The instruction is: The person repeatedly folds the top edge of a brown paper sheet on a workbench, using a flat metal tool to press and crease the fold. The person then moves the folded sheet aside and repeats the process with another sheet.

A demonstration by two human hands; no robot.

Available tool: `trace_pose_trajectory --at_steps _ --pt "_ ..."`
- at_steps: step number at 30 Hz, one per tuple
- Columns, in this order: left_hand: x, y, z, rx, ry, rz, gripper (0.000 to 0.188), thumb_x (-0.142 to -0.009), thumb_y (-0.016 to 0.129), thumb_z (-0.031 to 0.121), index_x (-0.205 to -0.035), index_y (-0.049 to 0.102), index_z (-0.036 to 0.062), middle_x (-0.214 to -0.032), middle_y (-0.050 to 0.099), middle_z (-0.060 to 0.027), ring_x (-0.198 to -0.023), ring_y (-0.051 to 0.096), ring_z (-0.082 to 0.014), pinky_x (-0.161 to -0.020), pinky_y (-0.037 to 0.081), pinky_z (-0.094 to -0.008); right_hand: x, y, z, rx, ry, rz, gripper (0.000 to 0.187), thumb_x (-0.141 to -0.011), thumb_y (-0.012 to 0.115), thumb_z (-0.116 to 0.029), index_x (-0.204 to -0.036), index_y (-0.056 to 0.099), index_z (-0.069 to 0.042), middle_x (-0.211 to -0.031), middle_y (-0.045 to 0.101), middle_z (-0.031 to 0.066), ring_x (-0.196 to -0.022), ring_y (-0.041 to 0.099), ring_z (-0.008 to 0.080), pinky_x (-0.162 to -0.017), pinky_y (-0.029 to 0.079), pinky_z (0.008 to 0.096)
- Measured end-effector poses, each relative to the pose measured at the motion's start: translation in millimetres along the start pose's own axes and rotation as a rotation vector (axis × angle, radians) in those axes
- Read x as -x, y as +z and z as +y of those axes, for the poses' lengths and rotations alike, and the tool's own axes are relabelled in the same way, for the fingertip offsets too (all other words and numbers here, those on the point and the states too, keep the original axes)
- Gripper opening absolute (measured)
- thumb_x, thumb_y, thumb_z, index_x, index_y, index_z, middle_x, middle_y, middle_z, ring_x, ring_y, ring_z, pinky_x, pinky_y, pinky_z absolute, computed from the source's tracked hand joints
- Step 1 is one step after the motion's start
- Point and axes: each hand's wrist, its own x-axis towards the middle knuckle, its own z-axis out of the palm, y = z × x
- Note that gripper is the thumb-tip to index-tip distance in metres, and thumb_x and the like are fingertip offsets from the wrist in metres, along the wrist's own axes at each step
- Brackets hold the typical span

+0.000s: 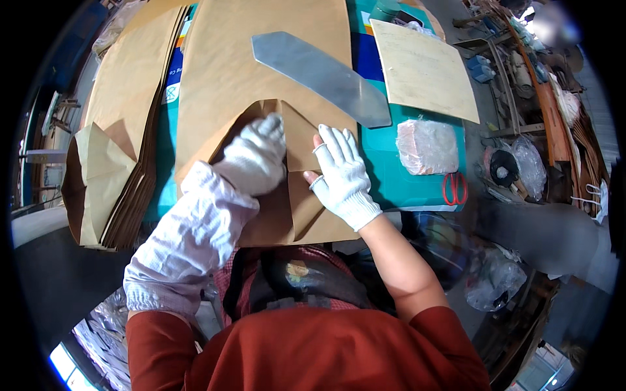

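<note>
A large brown paper bag (pixel 261 72) lies before me, its near end opened into folds. My left hand (pixel 256 153), in a white knit glove with a pale sleeve above it, is inside the opened fold; its fingers are curled and bunched, and whether they pinch the paper is hidden. Flat on the fold's right side rests my right hand (pixel 340 169), fingers stretched out, thumb and index tips bare of the glove. Beyond it, a grey pointed metal plate (pixel 319 75) lies slantwise across the bag, touching neither hand.
At left is a stack of folded brown paper bags (pixel 120 130). On the teal table cover (pixel 385 189) at right lie a cream board (pixel 424 72), a plastic-wrapped white and pink block (pixel 427 146) and red-handled scissors (pixel 454 189). Farther right stand cluttered racks (pixel 521 72).
</note>
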Motion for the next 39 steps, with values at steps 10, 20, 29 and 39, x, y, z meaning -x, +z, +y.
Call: trace_pose_trajectory --at_steps 10,20,29,39 --pt "-16 19 -19 0.451 -0.186 0.292 0.075 -0.095 0.060 0.031 -0.158 0.036 -0.0004 -0.166 0.037 -0.0164 -0.152 0.037 -0.0335 -0.127 0.027 -0.0396 -10 8 -12 0.142 0.030 -0.110 0.067 -0.077 0.081 -0.031 -0.131 0.061 0.003 -0.152 0.048 0.0219 -0.144 0.040 0.0402 -0.126 0.025 0.0567" --pt "109 148 -96 1.997 -0.219 0.836 0.080 -0.110 0.031 0.059 -0.155 0.042 -0.0061 -0.162 0.044 -0.0203 -0.152 0.039 -0.0313 -0.128 0.023 -0.0446 -50 9 -25 0.134 -0.104 -0.093 0.074 -0.083 0.075 -0.048 -0.132 0.060 0.006 -0.145 0.053 0.0250 -0.139 0.045 0.0403 -0.124 0.027 0.0567" --pt "112 155 -71 1.348 -0.049 0.871 0.094 -0.103 0.036 0.074 -0.153 0.046 -0.0043 -0.163 0.041 -0.0219 -0.153 0.035 -0.0347 -0.126 0.025 -0.0443 -63 25 -18 0.178 -0.155 -0.116 0.075 -0.084 0.076 -0.046 -0.137 0.059 0.004 -0.150 0.052 0.0257 -0.142 0.046 0.0425 -0.125 0.027 0.0554" --pt "98 191 -61 2.264 0.033 1.212 0.091 -0.102 0.038 0.072 -0.142 0.057 -0.0068 -0.155 0.051 -0.0242 -0.145 0.047 -0.0337 -0.127 0.026 -0.0478 -105 82 -123 -0.210 -0.590 -0.437 0.033 -0.085 0.063 -0.019 -0.112 0.074 -0.004 -0.130 0.068 0.0169 -0.127 0.060 0.0352 -0.113 0.045 0.0430"
